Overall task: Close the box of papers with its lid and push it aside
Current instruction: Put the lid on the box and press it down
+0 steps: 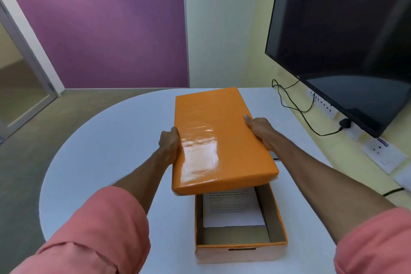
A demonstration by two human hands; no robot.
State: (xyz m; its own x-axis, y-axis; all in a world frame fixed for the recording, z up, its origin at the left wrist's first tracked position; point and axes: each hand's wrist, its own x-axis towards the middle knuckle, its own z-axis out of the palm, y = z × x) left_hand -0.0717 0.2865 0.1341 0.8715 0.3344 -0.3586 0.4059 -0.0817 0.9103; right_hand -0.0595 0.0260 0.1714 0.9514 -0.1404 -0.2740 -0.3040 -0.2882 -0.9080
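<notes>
A glossy orange rectangular cardboard lid is held in the air above the far half of an open orange cardboard box, tilted so that its left edge sits lower than its right. The left hand grips the lid's left long edge, thumb on top and fingers curled underneath, clamped on the rim. The right hand holds the right long edge at about 2 o'clock from the lid's middle, thumb lying along the top, the other fingers hidden below. Both rolled pink sleeves frame the near view. The box stands on a round white table, at 6 o'clock from the lid, its near half uncovered, with white printed sheets of paper lying flat inside. A dark flat wall screen hangs at 2 o'clock, a black cable trailing beneath it
</notes>
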